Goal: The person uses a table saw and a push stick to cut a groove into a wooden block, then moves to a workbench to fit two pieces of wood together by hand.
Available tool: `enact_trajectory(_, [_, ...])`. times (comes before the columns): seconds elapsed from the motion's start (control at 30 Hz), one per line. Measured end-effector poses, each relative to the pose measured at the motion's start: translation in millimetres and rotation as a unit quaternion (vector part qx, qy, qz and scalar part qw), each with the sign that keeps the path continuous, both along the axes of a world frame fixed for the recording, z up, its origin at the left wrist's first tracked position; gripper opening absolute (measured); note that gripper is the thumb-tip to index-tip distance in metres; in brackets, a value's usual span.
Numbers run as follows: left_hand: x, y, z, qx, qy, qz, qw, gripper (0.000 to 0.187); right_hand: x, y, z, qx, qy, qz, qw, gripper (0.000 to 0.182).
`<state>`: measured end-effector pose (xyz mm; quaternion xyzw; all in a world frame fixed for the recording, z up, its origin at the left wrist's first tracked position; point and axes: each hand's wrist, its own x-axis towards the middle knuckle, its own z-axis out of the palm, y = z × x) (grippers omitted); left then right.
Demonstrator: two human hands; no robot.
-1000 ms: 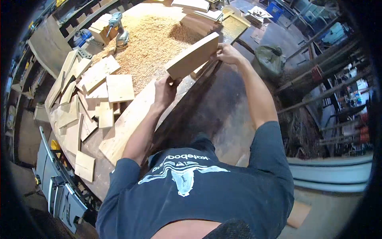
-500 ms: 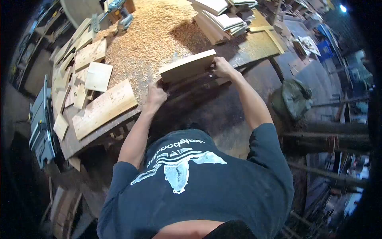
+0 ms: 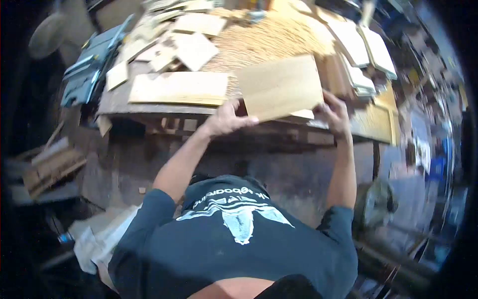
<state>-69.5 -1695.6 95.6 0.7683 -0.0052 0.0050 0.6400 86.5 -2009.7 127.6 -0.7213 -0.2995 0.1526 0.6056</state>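
A flat wooden board (image 3: 281, 87) is held up in front of me over the near edge of the workbench, its broad face tilted toward me. My left hand (image 3: 228, 119) grips its lower left corner, thumb on the face. On the right edge, my right hand (image 3: 334, 113) has its fingers closed round the board's side. Another pale piece of wood (image 3: 302, 114) shows just under the board's lower edge. Left of the board, a long plank (image 3: 177, 87) lies along the bench edge.
Wood shavings (image 3: 271, 37) cover the middle of the workbench (image 3: 154, 108). Loose offcuts (image 3: 195, 51) lie at its left, and stacked boards (image 3: 351, 42) at its right. A blue-grey machine (image 3: 92, 67) stands beyond the left end. A tool (image 3: 255, 16) sits at the back.
The board has turned from nearly edge-on to showing its broad face. Both hands still hold it. My view has swung left, so the bench appears shifted to the right and more level.
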Motion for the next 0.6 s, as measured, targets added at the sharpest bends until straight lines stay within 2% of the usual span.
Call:
enact_trajectory(0.03, [-22,8,-2,0.036,-0.110,0.030,0.993,0.064,-18,21,-6,-0.003,0.016,-0.012,1.000,0.048])
enact_trajectory(0.07, [-52,20,4,-0.024,-0.006,0.039,0.999,0.057,-36,45,-18,-0.009,0.031,-0.030,0.999,0.046])
enact_trajectory(0.1, [-79,29,-13,-0.202,0.057,0.036,0.977,0.045,-50,69,-43,-0.003,0.051,-0.019,0.999,0.043])
enact_trajectory(0.13, [-113,38,-7,-0.246,0.066,0.075,0.964,0.038,-66,96,-60,0.001,0.072,-0.010,0.997,0.040])
enact_trajectory(0.2, [-183,67,-36,-0.285,0.053,0.120,0.950,0.036,-119,177,-59,0.061,0.130,-0.001,0.990,0.036])
enact_trajectory(0.27, [-259,91,-56,-0.446,0.047,0.234,0.863,0.036,-178,268,-62,0.052,0.153,0.007,0.987,0.043])
enact_trajectory(0.33, [-321,119,-66,-0.474,0.014,0.291,0.831,0.037,-242,352,-78,0.112,0.173,0.096,0.974,0.053])
enact_trajectory(0.4, [-379,142,-75,-0.505,-0.020,0.361,0.784,0.037,-304,422,-78,0.091,0.137,0.187,0.969,0.063])
enact_trajectory(0.43, [-406,158,-82,-0.500,-0.046,0.376,0.779,0.036,-335,455,-70,0.116,0.187,0.234,0.947,0.070])
enact_trajectory(0.53, [-478,195,-74,-0.468,-0.097,0.440,0.760,0.032,-392,537,-60,0.066,0.196,0.323,0.923,0.056])
enact_trajectory(0.6, [-512,219,-71,-0.403,-0.029,0.477,0.780,0.032,-426,582,-56,0.070,0.201,0.350,0.912,0.041])
